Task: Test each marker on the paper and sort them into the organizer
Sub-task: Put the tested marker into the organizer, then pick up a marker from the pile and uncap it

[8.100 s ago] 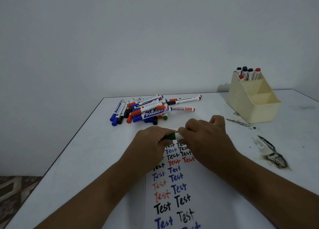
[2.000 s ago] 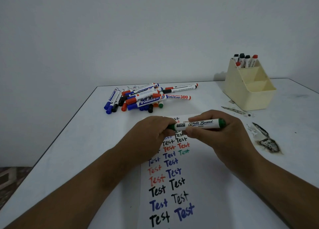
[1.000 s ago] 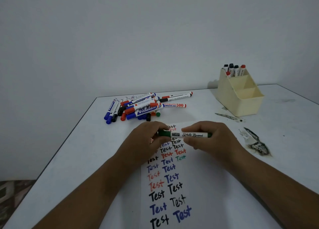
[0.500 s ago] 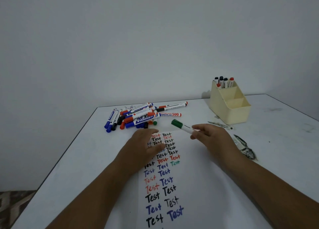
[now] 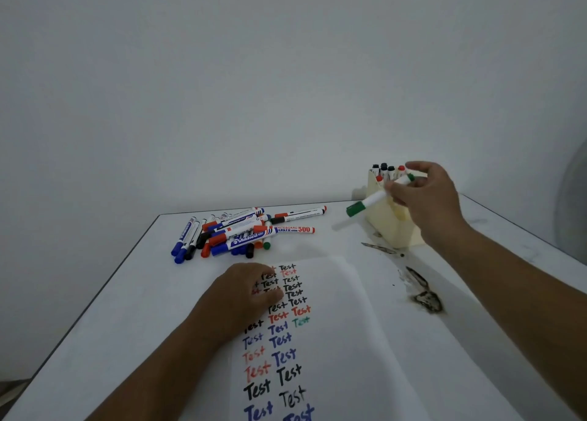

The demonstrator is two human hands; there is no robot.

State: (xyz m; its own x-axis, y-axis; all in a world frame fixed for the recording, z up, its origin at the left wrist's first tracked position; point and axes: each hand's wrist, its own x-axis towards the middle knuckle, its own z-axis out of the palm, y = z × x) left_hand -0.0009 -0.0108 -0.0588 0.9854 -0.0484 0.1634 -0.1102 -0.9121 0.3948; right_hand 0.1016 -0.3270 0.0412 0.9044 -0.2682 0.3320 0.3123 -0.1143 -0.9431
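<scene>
Organizer rear compartment holds about 5 capped markers; right hand fingers pinch green marker; left hand fingers rest loosely curled on paper.

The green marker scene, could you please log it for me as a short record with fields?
green marker: capped, held tilted by the right hand beside the organizer
organizer: several markers upright in its back compartment
left hand: resting on the paper
paper: rows of "Test", one green
marker pile: lying on the table
</scene>
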